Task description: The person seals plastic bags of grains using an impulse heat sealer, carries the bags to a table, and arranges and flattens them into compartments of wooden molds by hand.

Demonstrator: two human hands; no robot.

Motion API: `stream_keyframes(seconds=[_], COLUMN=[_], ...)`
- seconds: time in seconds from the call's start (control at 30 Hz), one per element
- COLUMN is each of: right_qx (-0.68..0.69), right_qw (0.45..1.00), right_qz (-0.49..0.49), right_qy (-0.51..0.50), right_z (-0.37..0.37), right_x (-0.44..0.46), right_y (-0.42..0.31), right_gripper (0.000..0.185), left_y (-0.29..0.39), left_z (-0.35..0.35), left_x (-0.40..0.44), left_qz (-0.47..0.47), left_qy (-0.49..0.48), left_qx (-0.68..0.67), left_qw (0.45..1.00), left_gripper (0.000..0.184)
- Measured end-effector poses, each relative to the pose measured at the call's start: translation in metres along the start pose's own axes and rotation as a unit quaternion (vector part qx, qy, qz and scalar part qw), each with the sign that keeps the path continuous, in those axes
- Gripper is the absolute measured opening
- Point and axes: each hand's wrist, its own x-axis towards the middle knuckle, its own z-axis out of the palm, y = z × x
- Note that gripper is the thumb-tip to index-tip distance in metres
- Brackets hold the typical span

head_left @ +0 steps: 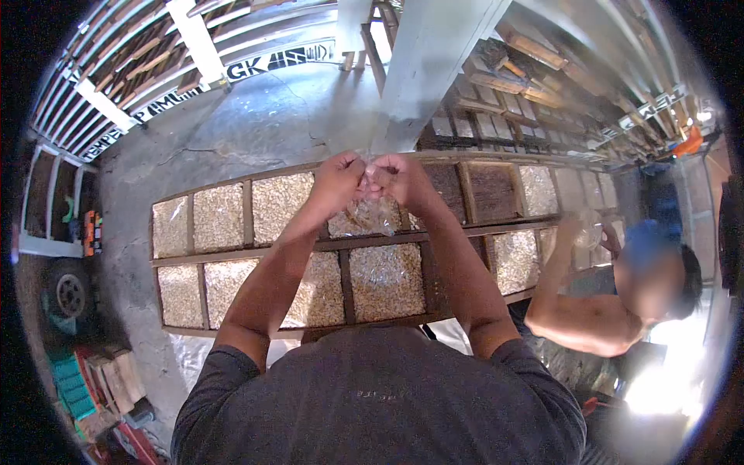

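Observation:
My left hand (341, 182) and my right hand (397, 180) are close together over the far row of a wooden tray frame (256, 255). With closed fingers, both pinch the top of a clear plastic bag (373, 215). Its lower part hangs over a compartment, and glare makes its contents hard to tell. Flat clear bags of pale beans (385, 280) fill most compartments around my arms. To the right of my right hand, a dark slatted compartment (494, 191) shows its bare bottom.
At the right, a co-worker (589, 310) in a blue cap holds up a clear bag (589, 232). A pale pillar (434, 70) rises just beyond the trays. Racks of more filled trays (496, 116) stand behind. Crates (74, 384) and a wheel (70, 294) are at left.

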Motion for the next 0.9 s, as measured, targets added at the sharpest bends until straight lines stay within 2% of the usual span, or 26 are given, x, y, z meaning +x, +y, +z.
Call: stream_keyframes(seconds=[0.07,0.1,0.17,0.23,0.27,0.33,0.47,0.57,0.67,0.73,0.77,0.83,0.9], right_qx=[0.032,0.054,0.056,0.007,-0.019,-0.166,-0.363,-0.354,-0.36,-0.405,-0.425,-0.538,-0.593], right_qw=[0.999,0.998,0.998,1.0,1.0,0.984,0.912,0.919,0.914,0.905,0.896,0.834,0.798], right_qz=[-0.009,-0.005,-0.004,0.01,0.017,-0.047,-0.169,-0.141,-0.15,-0.048,0.003,-0.015,-0.005], right_qy=[-0.025,-0.028,-0.022,-0.005,0.005,0.045,0.092,0.102,0.107,0.122,0.128,0.121,0.104], right_z=[0.013,-0.012,-0.02,-0.018,-0.015,-0.008,-0.006,-0.001,-0.017,-0.053,-0.072,-0.09,-0.096], right_x=[0.017,0.003,0.01,0.012,0.014,0.018,0.02,0.014,0.005,-0.005,-0.011,-0.035,-0.048], right_y=[-0.001,0.008,0.011,0.004,0.001,-0.009,-0.019,-0.031,-0.031,-0.002,0.018,0.055,0.076], right_gripper=[0.017,0.016,0.014,0.015,0.015,0.018,0.024,0.024,0.028,0.033,0.036,0.044,0.052], left_y=[-0.001,-0.006,-0.012,-0.007,-0.004,-0.009,-0.014,-0.02,-0.025,-0.019,-0.018,-0.023,-0.021], left_z=[-0.023,0.004,0.007,0.014,0.016,0.016,0.011,0.007,0.009,0.009,0.008,0.004,0.007], left_x=[-0.002,-0.009,-0.008,-0.013,-0.015,-0.013,-0.012,-0.006,-0.004,-0.006,-0.007,-0.003,-0.002], left_qz=[0.056,0.037,0.028,0.036,0.04,0.059,0.073,0.081,0.129,0.114,0.105,0.116,0.118], left_qy=[0.007,0.018,0.031,0.046,0.051,0.049,0.043,0.03,0.035,0.036,0.037,0.023,0.019], left_qx=[0.034,0.038,0.014,0.025,0.029,0.012,0.047,0.073,0.04,0.055,0.061,0.061,0.06], left_qw=[0.998,0.998,0.999,0.998,0.997,0.997,0.995,0.994,0.99,0.991,0.992,0.991,0.991], left_gripper=[0.019,0.019,0.02,0.022,0.023,0.023,0.025,0.031,0.035,0.035,0.035,0.034,0.035])
